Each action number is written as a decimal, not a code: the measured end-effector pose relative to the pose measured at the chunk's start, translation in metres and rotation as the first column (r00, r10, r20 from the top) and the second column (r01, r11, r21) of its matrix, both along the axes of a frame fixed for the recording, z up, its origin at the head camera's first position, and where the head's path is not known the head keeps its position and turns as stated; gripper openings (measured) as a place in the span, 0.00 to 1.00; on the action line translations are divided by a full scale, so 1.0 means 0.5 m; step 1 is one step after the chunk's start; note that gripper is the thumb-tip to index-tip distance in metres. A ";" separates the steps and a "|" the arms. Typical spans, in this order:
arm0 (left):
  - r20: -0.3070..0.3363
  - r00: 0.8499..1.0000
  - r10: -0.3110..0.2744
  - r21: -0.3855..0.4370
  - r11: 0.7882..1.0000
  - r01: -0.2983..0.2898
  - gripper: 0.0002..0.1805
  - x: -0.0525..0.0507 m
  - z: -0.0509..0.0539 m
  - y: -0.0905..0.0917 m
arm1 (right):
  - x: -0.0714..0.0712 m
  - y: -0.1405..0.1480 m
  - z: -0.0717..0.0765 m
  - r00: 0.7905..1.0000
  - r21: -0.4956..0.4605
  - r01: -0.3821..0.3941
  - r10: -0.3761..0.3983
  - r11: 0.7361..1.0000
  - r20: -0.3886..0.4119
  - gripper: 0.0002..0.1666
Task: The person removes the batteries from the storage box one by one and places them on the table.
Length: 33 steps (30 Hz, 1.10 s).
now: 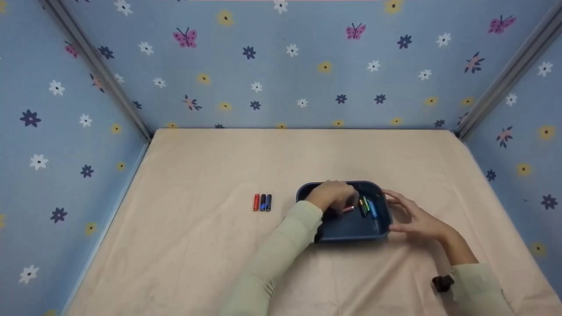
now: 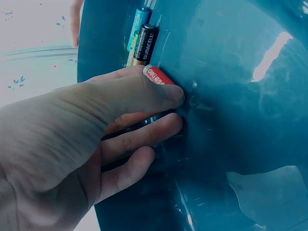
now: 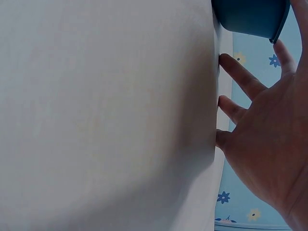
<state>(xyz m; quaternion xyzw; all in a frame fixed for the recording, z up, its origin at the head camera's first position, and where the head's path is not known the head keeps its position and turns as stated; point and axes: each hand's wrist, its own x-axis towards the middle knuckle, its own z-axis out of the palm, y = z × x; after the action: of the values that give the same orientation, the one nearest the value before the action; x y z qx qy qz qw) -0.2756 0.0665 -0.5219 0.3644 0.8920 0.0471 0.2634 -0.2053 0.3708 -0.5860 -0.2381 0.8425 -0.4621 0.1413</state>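
"Battery marked deli (image 2: 158, 75): where does it lie?"

"Inside the blue tray (image 1: 351, 238), pinched between thumb and fingers of the left hand (image 1: 336, 193). I see the right hand (image 1: 417, 221) spread wide at the tray's right wall, fingers extended rather than closed round anything; I can't tell how firmly its fingertips touch."

"Materials?"

"Smooth, glossy tray with rounded corners. The batteries are slim cylinders: toward the tray's right end lie a black Duracell (image 2: 146, 44) and a blue battery (image 1: 373, 210). Left of the tray, a red battery (image 1: 256, 202) and two dark batteries (image 1: 263, 202) line up on creased beige cloth (image 1: 184, 245)."

"Edges and room?"

"The tray's raised rim surrounds the left hand's fingers. Between tray and far floral wall (image 1: 285, 66) I get a broad stretch of cloth, wider still to the left."
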 end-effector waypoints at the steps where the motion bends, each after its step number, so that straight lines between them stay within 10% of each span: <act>1: 0.006 1.000 0.001 -0.005 1.000 -0.001 0.24 0.000 0.001 -0.001 | 0.000 0.000 0.000 1.000 -0.002 0.001 0.000 1.000 0.002 0.58; 12: -0.032 0.999 -0.026 -0.033 0.999 0.025 0.24 0.003 0.009 -0.006 | 0.000 0.000 -0.001 1.000 -0.019 -0.017 0.017 1.000 -0.008 0.57; 20: 0.034 0.999 -0.038 -0.066 0.997 0.040 0.24 -0.010 0.050 -0.013 | 0.001 0.002 -0.003 1.000 -0.010 -0.007 0.007 1.000 -0.009 0.57; 33: 0.080 0.995 -0.053 0.093 0.995 0.045 0.25 -0.022 0.068 -0.048 | 0.002 0.001 -0.002 1.000 0.004 0.009 -0.009 1.000 -0.002 0.58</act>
<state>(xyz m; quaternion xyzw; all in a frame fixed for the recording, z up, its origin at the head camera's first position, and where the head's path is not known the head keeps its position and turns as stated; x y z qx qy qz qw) -0.2866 0.0424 -0.4882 0.3955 0.8681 0.0962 0.2840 -0.2040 0.3715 -0.5872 -0.2345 0.8446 -0.4609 0.1387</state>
